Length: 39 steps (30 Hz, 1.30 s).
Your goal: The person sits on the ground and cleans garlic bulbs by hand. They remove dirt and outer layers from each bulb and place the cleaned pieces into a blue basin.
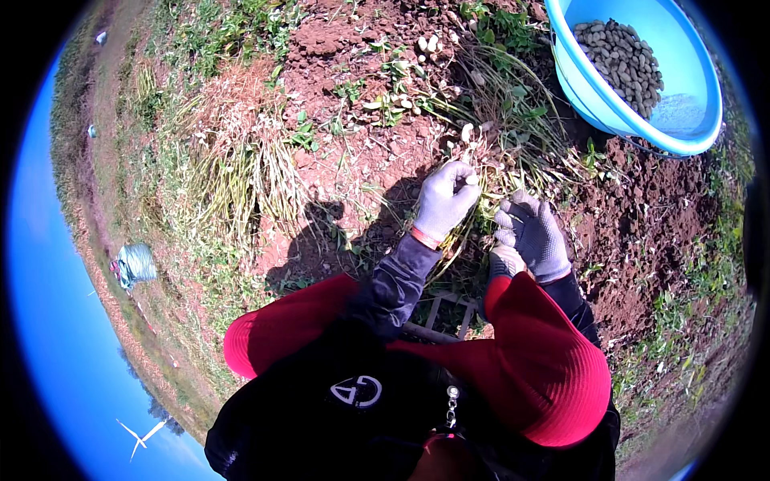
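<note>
My left hand [448, 198], in a pale knit glove, pinches a small pale peanut pod [472, 180] between thumb and fingertips. Close beside it, my right hand [532, 234], gloved with a dark palm side, has its fingers curled at the stems of a pulled peanut plant [490, 195]. Whether it grips them is hard to tell. Roots and pods of the plant lie just beyond both hands. More uprooted peanut plants [511, 102] are heaped past them, with loose pods [428, 44] on the soil.
A light blue plastic basin [692, 102] holding peanuts stands at the upper right. Dried peanut plants [240, 174] are piled at the left on reddish soil. A low metal frame [436, 306] shows between my red-clad knees. Farther left are a pale sack [137, 263] and a wind turbine [141, 440].
</note>
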Each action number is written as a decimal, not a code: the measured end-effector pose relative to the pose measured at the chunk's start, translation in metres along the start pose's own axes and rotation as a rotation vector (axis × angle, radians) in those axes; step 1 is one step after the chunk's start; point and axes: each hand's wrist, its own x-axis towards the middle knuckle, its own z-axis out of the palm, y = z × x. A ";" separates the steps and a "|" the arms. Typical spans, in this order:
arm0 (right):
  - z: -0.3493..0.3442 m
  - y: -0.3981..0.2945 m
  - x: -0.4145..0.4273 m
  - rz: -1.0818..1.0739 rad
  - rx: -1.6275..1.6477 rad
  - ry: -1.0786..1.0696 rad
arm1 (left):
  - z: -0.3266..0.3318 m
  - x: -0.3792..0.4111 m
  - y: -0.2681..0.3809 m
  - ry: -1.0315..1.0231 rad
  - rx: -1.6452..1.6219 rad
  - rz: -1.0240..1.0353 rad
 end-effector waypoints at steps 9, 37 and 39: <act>0.001 -0.031 -0.015 -0.139 -0.163 0.058 | -0.005 0.020 -0.002 0.075 0.939 0.204; 0.311 -0.004 -0.073 -1.236 -1.702 0.005 | -0.178 -0.054 0.260 0.182 0.356 0.567; 0.313 0.005 -0.057 -1.302 -1.379 0.236 | -0.171 -0.051 0.246 0.276 0.491 0.739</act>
